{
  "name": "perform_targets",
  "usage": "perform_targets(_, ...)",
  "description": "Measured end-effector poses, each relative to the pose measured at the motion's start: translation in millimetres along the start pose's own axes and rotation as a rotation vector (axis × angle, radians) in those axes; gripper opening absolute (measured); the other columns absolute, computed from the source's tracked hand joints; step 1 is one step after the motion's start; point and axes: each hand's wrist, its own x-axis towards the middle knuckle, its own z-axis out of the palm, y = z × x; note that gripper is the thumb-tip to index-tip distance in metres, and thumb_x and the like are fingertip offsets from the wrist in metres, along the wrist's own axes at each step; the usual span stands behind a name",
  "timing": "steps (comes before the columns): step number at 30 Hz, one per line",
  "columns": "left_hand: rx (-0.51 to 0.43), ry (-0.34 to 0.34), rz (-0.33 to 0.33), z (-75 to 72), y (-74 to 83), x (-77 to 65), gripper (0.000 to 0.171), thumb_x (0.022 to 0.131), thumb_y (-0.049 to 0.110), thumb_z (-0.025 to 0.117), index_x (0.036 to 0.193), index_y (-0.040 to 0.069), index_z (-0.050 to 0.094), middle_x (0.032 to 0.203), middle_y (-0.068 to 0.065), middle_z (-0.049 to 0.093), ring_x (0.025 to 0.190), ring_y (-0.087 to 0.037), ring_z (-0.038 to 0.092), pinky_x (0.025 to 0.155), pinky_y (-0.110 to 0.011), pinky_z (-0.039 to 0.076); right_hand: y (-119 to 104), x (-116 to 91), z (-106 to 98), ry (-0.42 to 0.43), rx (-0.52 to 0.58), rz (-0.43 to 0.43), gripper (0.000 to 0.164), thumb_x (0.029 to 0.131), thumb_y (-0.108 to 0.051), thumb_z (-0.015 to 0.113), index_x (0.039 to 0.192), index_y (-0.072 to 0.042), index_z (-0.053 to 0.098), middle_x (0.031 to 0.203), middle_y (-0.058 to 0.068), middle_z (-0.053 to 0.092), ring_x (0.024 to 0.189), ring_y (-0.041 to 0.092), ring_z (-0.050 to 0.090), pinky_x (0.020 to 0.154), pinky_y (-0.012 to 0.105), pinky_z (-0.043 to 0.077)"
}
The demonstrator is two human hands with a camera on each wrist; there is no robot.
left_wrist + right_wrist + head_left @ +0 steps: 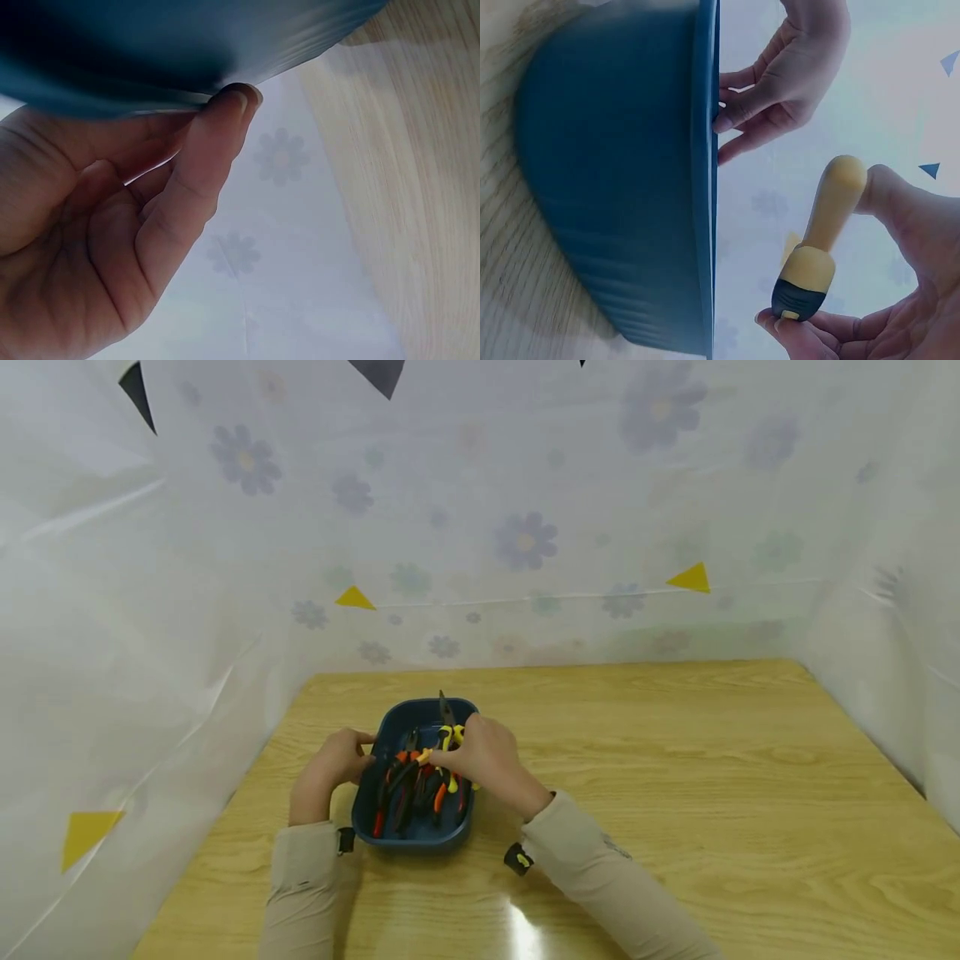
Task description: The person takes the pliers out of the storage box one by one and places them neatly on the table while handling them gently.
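Note:
A dark blue plastic bin [367,814] stands on the table, with several pliers [405,793] lying in it, their handles red, orange, black and yellow. My left hand [330,772] holds the bin's left rim, its fingertips [217,112] right at the lip. Over the bin's right side, my right hand [487,758] grips long-nose pliers [447,712] whose dark jaws point up and away. Their yellow-and-black handles [821,255] show between thumb and fingers in the right wrist view. The lower part of the handles is hidden by the hand in the head view.
The wood-grain table [675,777] stretches far to the right of the bin. A whitish flower-print sheet [465,527] hangs behind it and along both sides, with yellow triangles [690,578] on it.

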Motion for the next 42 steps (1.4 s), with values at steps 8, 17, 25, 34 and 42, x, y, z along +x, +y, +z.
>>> perform_targets(8, -0.006, -0.005, -0.005, 0.9, 3.6, 2.1, 0.043, 0.092, -0.003, 0.055, 0.132, -0.015, 0.048, 0.074, -0.016, 0.061, 0.055, -0.019, 0.062, 0.060, -0.036, 0.056, 10.6, 3.6, -11.7, 0.002, -0.052, 0.143, 0.054, 0.077, -0.050, 0.075, 0.064, -0.013, 0.038, 0.052, -0.003, 0.027, 0.043, 0.011, 0.025, 0.041, 0.024, 0.020)
perform_targets(17, 0.007, -0.004, 0.001, 0.2, 4.4, 1.4, 0.042, 0.092, -0.002, 0.055, 0.132, -0.015, 0.049, 0.073, -0.016, 0.062, 0.054, -0.018, 0.062, 0.057, -0.034, 0.055, 24.0, 4.9, -18.2, 0.029, -0.061, 0.208, 0.053, 0.078, -0.048, 0.074, 0.061, -0.012, 0.038, 0.052, -0.003, 0.027, 0.044, 0.011, 0.025, 0.043, 0.024, 0.019)
perform_targets(25, 0.032, 0.005, 0.022, -1.1, 4.6, -0.4, 0.041, 0.091, -0.002, 0.056, 0.129, -0.016, 0.050, 0.070, -0.014, 0.062, 0.053, -0.019, 0.062, 0.055, -0.032, 0.053, 36.4, 5.4, -18.8, 0.026, -0.066, 0.226, 0.057, 0.078, -0.049, 0.074, 0.055, -0.014, 0.035, 0.051, -0.004, 0.024, 0.043, 0.010, 0.024, 0.042, 0.024, 0.019)
perform_targets(34, 0.041, 0.001, 0.013, 0.2, 3.5, 0.3, 0.042, 0.092, -0.001, 0.055, 0.131, -0.015, 0.050, 0.070, -0.014, 0.062, 0.053, -0.020, 0.062, 0.056, -0.032, 0.053, 51.3, 7.8, -13.9, 0.008, -0.113, 0.268, 0.061, 0.078, -0.051, 0.073, 0.049, -0.016, 0.032, 0.047, -0.006, 0.023, 0.042, 0.009, 0.023, 0.040, 0.022, 0.018)
perform_targets(42, 0.008, -0.007, -0.012, 1.0, 5.9, 2.0, 0.042, 0.093, -0.001, 0.055, 0.132, -0.015, 0.048, 0.076, -0.016, 0.062, 0.057, -0.021, 0.063, 0.059, -0.035, 0.055, 61.5, 9.8, -8.7, -0.072, -0.159, 0.304, 0.062, 0.079, -0.052, 0.073, 0.049, -0.016, 0.032, 0.048, -0.006, 0.022, 0.043, 0.009, 0.023, 0.041, 0.023, 0.017)
